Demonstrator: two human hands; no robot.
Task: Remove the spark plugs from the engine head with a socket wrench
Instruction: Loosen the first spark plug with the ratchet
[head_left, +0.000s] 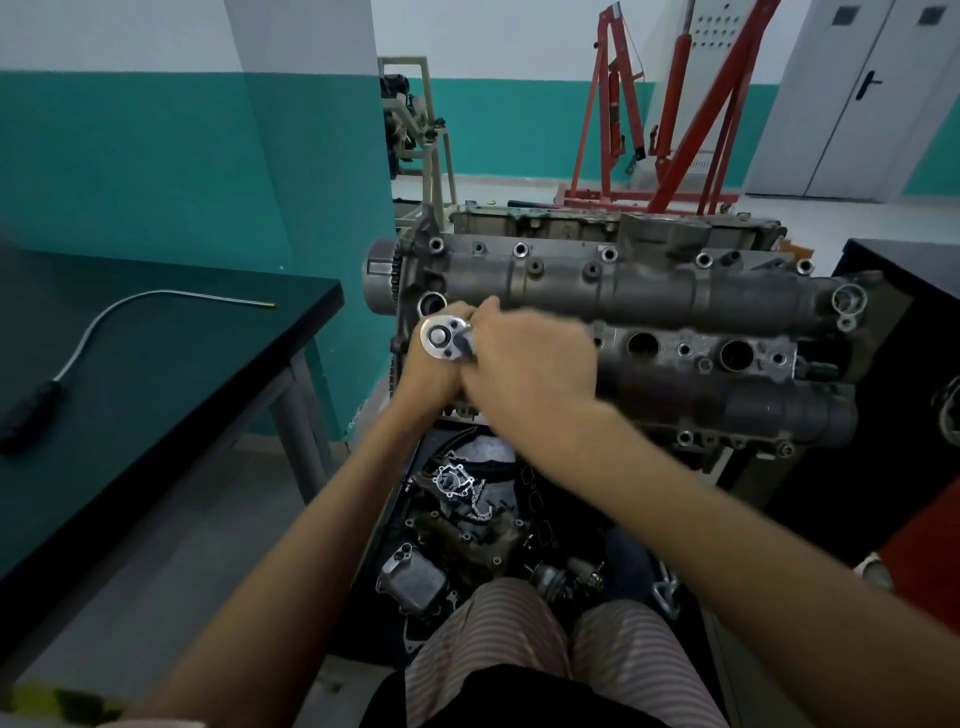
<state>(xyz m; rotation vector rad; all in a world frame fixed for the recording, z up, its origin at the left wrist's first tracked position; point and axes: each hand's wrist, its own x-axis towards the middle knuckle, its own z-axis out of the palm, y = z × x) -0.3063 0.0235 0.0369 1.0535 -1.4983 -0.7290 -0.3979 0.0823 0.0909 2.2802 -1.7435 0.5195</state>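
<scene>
The grey engine head (649, 291) lies across the middle of the view, with open round spark plug wells (642, 345) along its centre. A chrome socket wrench (445, 338) stands over the head's left end, its round ratchet head facing up. My right hand (530, 364) grips the wrench handle just right of the ratchet head. My left hand (428, 371) sits under the ratchet head, mostly hidden by the wrench and my right hand. The socket and any plug below it are hidden.
A black table (130, 364) at the left carries a flexible pick-up tool with a black handle (31, 410). A tray of loose engine parts (457, 525) sits below the head, by my knees. A red engine hoist (670, 104) stands at the back. A dark cabinet (904, 322) is on the right.
</scene>
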